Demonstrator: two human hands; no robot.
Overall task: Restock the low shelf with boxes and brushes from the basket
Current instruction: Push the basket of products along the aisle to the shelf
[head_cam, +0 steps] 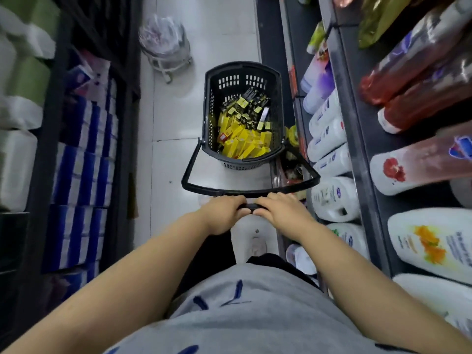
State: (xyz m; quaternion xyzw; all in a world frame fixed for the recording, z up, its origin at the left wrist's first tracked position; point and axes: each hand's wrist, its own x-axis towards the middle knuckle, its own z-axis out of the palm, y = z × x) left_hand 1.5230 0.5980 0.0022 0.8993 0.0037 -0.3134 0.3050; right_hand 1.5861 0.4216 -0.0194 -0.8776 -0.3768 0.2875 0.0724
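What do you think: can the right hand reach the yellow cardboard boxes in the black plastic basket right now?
Probably not yet: the right hand grips the black handle, and the yellow boxes lie uncovered deep in the basket beyond it.

A single wide-angle camera, worn on the person's head, is looking steeply down and forward along a shop aisle. It is centring on a black basket point(241, 72), which it is viewing from well above. Nearer the lens than the basket, the person's grey shirt point(255, 315) is filling the bottom edge, and the left hand point(224, 213) and right hand point(281, 210) are gripping the basket's handle point(204, 189). On both sides of the basket, shelving point(355, 139) is bending outward toward the frame's edges.
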